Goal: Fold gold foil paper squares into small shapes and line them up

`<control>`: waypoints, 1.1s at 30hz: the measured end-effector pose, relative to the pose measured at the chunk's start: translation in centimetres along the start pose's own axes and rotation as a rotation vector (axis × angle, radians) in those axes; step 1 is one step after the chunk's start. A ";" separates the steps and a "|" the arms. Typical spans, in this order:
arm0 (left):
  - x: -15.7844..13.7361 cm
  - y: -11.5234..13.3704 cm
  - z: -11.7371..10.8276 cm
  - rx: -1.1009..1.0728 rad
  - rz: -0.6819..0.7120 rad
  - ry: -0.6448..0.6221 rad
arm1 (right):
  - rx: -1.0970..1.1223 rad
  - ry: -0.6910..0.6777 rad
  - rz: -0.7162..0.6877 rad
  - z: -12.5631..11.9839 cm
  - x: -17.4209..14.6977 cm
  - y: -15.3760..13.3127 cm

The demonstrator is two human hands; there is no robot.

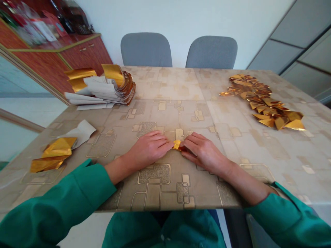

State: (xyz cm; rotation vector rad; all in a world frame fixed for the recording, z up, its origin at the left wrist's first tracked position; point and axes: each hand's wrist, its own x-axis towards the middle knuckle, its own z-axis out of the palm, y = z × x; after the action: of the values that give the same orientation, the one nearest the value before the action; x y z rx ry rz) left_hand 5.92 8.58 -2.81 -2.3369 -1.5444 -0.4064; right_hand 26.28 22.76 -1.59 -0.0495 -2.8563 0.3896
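On the bench (191, 84), over at the left, I see a few loose, creased sheets (59, 146), and beyond them a curled stack (103, 89) of gold-and-white paper. Near the front edge, the left hand (152, 146) has its grip closed on one end of a small gold piece (177, 145); the right hand (203, 151) pinches the other end. Farther right lies a long, shiny gold heap (266, 103).

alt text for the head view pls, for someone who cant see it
Left hand and right hand hold a small gold piece at a patterned table. A stack of gold-and-white sheets sits far left, loose sheets lie nearer, and folded gold pieces lie bunched at right.
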 end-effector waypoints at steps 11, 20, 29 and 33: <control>1.3 1.3 -0.2 -0.613 -0.686 0.398 | 0.267 0.338 0.295 1.1 0.4 0.6; 4.0 2.8 1.6 -1.283 -0.847 0.413 | 0.202 0.513 0.286 1.1 2.6 -0.9; 3.6 2.4 2.4 -1.408 -0.875 0.474 | 0.198 0.389 0.225 1.6 2.6 -1.1; 3.7 2.6 2.2 -1.488 -0.868 0.480 | 0.409 0.373 0.297 1.1 2.4 -1.2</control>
State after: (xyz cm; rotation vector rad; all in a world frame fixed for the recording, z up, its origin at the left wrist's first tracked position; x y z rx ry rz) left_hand 9.89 11.62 -3.54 -1.5906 -2.1966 -2.8109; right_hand 23.70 21.44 -1.71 -0.4226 -2.3555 0.9106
